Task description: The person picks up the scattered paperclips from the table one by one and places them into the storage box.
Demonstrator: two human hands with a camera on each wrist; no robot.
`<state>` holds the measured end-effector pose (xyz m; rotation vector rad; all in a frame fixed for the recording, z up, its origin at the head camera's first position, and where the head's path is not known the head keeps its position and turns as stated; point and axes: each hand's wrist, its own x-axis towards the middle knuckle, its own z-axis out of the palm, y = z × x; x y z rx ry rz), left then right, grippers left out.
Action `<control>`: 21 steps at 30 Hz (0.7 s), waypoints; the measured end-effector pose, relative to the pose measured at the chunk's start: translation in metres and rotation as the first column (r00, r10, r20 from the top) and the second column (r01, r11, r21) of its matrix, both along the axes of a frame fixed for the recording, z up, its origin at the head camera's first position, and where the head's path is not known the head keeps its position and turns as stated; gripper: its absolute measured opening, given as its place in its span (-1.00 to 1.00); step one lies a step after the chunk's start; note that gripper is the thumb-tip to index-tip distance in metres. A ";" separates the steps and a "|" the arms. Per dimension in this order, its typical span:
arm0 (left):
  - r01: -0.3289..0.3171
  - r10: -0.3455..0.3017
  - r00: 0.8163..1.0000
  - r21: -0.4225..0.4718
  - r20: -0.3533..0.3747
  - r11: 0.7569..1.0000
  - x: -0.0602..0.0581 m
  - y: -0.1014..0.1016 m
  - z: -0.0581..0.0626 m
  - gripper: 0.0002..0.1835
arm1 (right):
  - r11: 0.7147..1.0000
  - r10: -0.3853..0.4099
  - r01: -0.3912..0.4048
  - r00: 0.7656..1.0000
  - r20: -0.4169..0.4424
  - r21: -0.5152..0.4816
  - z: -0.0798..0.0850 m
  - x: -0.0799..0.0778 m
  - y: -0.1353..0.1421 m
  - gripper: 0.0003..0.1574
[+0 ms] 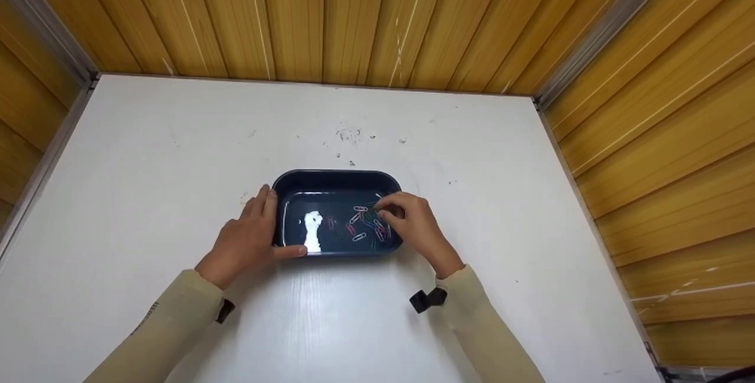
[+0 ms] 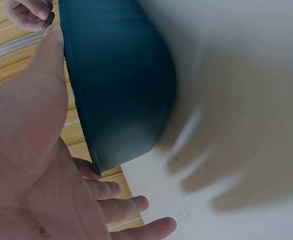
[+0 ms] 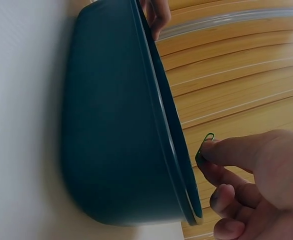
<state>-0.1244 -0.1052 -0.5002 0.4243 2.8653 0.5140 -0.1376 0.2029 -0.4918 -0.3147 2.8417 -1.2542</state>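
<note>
A dark blue rectangular tray (image 1: 298, 201) sits on the white table, with several coloured paper clips (image 1: 359, 236) scattered mostly in its right half. My left hand (image 1: 245, 241) rests against the tray's left end, its fingers fairly straight along the side and the thumb on the near rim. Over the tray's right end, my right hand (image 1: 417, 226) pinches a green paper clip (image 3: 210, 136) between thumb and index finger. That clip is held above the rim in the right wrist view, its lower part hidden by the fingertips.
The white table (image 1: 177, 135) carries dark smudges beyond the tray. Yellow wood-patterned panels (image 1: 354, 17) stand along the back and both sides. A small black device (image 1: 427, 299) is strapped at the right wrist.
</note>
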 end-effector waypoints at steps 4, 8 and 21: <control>-0.010 0.010 1.000 0.006 0.003 1.000 0.000 0.000 0.001 0.41 | 1.000 0.030 -0.030 1.000 0.003 0.006 0.001 -0.002 -0.002 -0.86; -0.017 0.017 1.000 0.010 0.018 1.000 -0.001 0.000 0.003 0.43 | 0.999 0.045 -0.045 0.999 0.008 0.001 0.002 -0.004 -0.003 -0.87; -0.006 0.006 1.000 -0.005 0.018 1.000 -0.006 0.008 0.006 0.39 | 0.998 0.056 -0.057 0.998 0.015 0.023 0.003 -0.007 0.000 -0.85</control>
